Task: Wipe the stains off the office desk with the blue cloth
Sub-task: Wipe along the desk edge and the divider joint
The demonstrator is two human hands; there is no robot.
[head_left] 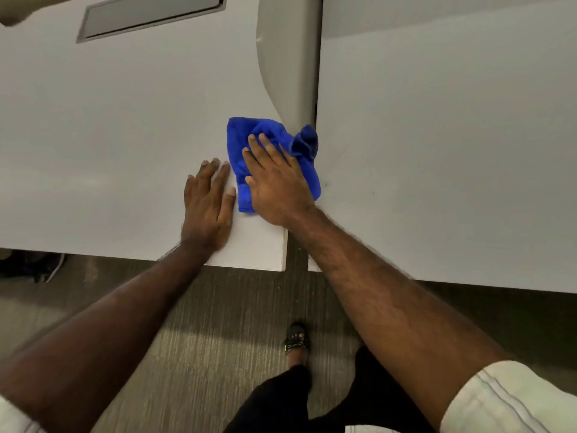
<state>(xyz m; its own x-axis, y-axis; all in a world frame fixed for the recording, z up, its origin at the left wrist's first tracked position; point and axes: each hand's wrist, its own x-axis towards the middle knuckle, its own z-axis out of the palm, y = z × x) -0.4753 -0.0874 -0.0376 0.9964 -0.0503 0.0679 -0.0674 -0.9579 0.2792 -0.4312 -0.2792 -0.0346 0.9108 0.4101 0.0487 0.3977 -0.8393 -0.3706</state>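
Note:
The blue cloth (pixel 296 145) lies crumpled on the white office desk (pixel 109 135), near its front right corner and against the foot of a grey divider. My right hand (pixel 276 182) lies flat on top of the cloth, fingers spread, pressing it onto the desk. My left hand (pixel 209 207) rests palm down on the bare desk just left of the cloth, holding nothing. Small dark specks (pixel 326 185) show on the neighbouring desk surface just right of the cloth.
A grey curved divider panel (pixel 288 57) rises between this desk and a second white desk (pixel 452 151) on the right. A grey cable hatch (pixel 150 15) sits in the desk at the back left. Below the desk edge are carpet, my legs and a sandalled foot (pixel 296 340).

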